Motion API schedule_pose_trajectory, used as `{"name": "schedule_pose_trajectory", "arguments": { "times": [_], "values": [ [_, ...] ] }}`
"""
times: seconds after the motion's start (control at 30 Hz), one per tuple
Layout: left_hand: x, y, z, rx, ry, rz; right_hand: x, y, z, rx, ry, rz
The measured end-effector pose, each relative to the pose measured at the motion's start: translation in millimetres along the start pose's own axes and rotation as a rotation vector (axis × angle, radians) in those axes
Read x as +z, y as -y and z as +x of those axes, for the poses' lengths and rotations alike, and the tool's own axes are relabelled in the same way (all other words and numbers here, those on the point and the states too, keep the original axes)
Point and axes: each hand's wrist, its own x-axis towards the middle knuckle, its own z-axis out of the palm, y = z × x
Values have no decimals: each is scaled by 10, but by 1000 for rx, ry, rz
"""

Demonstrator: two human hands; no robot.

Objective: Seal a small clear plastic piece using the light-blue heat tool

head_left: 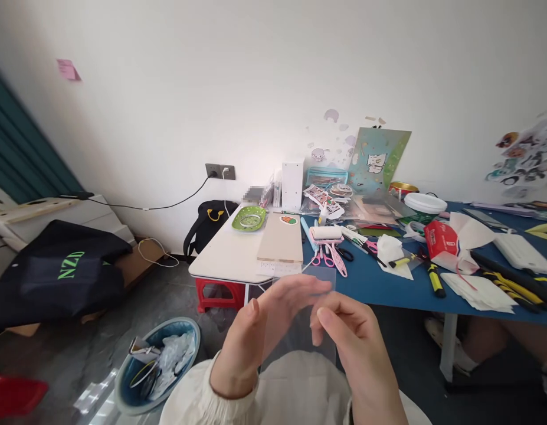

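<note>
A clear plastic sheet or bag hangs upright in front of my lap, below the table's front edge. My left hand has its fingers stretched out flat and its thumb apart. Most of that hand shows through the plastic, but I cannot tell if it is inside or behind it. My right hand pinches the plastic near its right side between thumb and curled fingers. Beyond the hands a beige board with a carrot-like sticker lies on the white table.
A green tray lies left of the board. On the blue table are a lint roller, pink scissors, a red tissue pack and yellow-black cutters. A blue bin stands on the floor. Another person's leg shows underneath.
</note>
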Motion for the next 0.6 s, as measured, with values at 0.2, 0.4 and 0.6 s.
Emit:
{"name": "schedule_pose_trajectory", "arguments": {
  "times": [0.2,0.4,0.6],
  "values": [
    [212,-58,0,-37,133,39,51,178,-194,-81,52,-72],
    [251,-198,-131,45,138,211,66,186,-240,-79,-42,-232],
    [422,-315,-297,271,-419,1014,34,135,-242,-144,-290,-319]
  ]
}}
